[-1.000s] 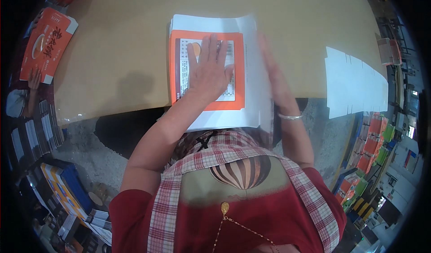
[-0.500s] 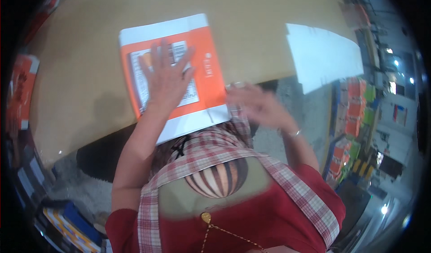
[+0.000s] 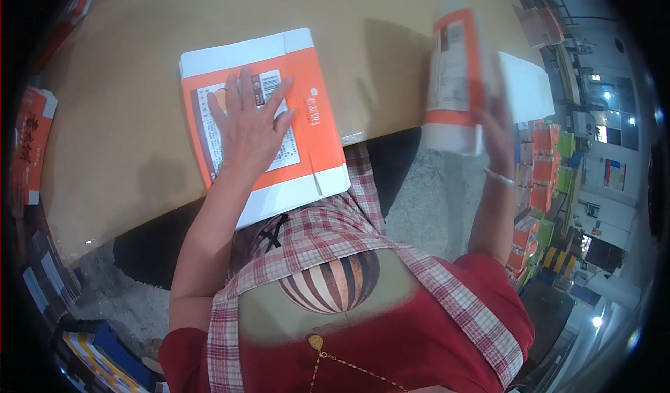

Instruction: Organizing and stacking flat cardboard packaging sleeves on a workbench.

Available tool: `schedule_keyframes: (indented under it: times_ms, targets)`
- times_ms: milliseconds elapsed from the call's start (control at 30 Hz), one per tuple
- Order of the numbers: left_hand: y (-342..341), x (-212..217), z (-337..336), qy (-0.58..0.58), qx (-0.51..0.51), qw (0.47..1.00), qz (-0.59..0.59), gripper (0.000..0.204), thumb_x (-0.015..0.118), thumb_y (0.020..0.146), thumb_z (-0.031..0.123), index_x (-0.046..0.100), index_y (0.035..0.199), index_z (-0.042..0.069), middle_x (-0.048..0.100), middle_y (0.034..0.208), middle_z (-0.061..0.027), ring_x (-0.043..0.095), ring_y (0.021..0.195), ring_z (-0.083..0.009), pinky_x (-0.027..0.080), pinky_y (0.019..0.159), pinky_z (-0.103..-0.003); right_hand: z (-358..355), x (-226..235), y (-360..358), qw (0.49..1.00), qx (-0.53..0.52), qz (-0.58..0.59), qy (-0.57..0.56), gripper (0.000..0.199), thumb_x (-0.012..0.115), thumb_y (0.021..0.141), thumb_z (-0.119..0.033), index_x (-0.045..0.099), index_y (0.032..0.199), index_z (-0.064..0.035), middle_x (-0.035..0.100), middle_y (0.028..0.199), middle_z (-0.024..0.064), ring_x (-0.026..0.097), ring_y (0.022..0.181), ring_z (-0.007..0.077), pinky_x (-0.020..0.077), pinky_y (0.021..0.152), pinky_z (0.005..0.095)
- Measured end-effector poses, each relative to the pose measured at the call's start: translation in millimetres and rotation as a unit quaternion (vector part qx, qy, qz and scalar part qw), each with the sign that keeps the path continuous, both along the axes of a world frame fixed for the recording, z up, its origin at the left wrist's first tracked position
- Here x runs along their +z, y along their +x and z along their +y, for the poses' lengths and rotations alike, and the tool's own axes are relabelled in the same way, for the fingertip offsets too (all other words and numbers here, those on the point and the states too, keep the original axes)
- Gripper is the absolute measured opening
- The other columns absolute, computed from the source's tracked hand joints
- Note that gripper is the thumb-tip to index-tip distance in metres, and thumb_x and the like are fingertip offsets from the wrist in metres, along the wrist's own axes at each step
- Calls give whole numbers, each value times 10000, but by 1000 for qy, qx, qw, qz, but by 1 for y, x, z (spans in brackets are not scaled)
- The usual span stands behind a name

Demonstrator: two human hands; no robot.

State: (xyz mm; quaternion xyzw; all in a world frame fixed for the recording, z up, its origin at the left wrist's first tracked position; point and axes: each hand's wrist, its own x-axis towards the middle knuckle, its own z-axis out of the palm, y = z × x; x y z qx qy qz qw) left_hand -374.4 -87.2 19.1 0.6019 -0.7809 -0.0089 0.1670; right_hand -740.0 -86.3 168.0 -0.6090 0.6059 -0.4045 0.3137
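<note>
the left hand (image 3: 250,131) is lying flat, fingers spread, on the flat orange-and-white carton blank (image 3: 262,124) in the upper left-centre of the frame, pressing it to the tan table (image 3: 125,100). the blank is overhanging the near table edge a little, its white flap reaching toward the person's checked apron (image 3: 328,232).

the change is on the right. half a second ago the right hand was empty and hovering low by the table edge; now the right hand (image 3: 497,131) is raised at the upper right of the frame and gripping a second orange-and-white carton piece (image 3: 455,72), holding it upright above the table edge. that piece is blurred, so it is moving, and i cannot tell exactly how the fingers are closing around it. a thin bangle (image 3: 498,177) is showing on that wrist.

a white sheet (image 3: 527,86) is lying on the table just behind the lifted piece. judging from this, a fresh piece is coming in from the right-hand side while the first blank is being kept pinned in place.

more orange cartons (image 3: 28,142) are sitting at the far left edge of the frame.
</note>
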Motion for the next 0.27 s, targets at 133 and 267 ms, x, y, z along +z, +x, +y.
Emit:
schedule_keyframes:
  times_ms: [133, 267]
  targets:
    - [10, 4, -6, -31, 12, 999, 15, 521, 415, 1013, 466, 427, 1471, 220, 373, 1482, -187, 368, 1364, -346, 219, 1113, -582, 18, 40, 59, 982, 15, -189, -8, 819, 461, 638, -12, 391, 1450, 68, 387, 1513, 217, 387, 1408, 294, 316, 1169, 398]
    - [28, -1, -20, 29, -26, 854, 519, 553, 478, 998, 404, 485, 1333, -36, 632, 1121, -169, 570, 1072, -282, 394, 977, -413, 24, -19, 105, 955, 124, -249, 101, 792, 530, 674, 27, 385, 1451, 70, 368, 1536, 188, 302, 1457, 266, 240, 1193, 372]
